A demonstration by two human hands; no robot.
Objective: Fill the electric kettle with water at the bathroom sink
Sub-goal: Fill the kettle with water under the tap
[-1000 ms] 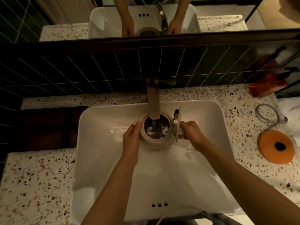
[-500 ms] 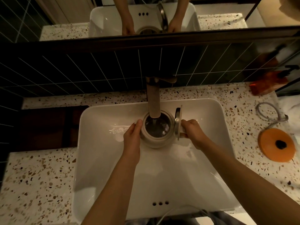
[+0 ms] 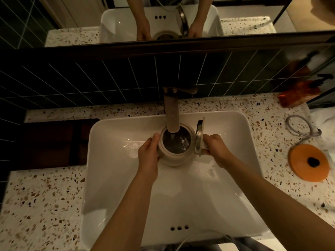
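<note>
**Filling at the tap: kettle held under running water**

Holding the cream electric kettle [image 3: 175,156] inside the white sink [image 3: 112,178], the person keeps it just above the middle of the frame, its open mouth directly beneath the spout of the faucet [image 3: 172,115]. A thin stream of water drops from the spout into the kettle, and the dark water inside shows glints and ripples. The lid [image 3: 199,137] stands tipped upright on the kettle's right side, its metal underside facing the opening.

The left hand [image 3: 148,154] is pressed flat against the kettle's left wall, fingers curved round the body and thumb up near the rim. The right hand [image 3: 214,149] is closed round the handle on the kettle's right side, just behind the raised lid; the handle itself is mostly hidden by the fingers. Both forearms reach in from the bottom edge of the frame.

At the right of the frame, on the speckled terrazzo counter [image 3: 39,205], lies the round orange kettle base [image 3: 308,163] with a dark centre, well apart from the sink, and its grey cord [image 3: 299,127] loops just above it. An orange bottle [image 3: 297,95] stands at the upper right against the dark tiled wall [image 3: 90,80]. The mirror [image 3: 244,17] along the top edge reflects the sink, hands and kettle.
</note>
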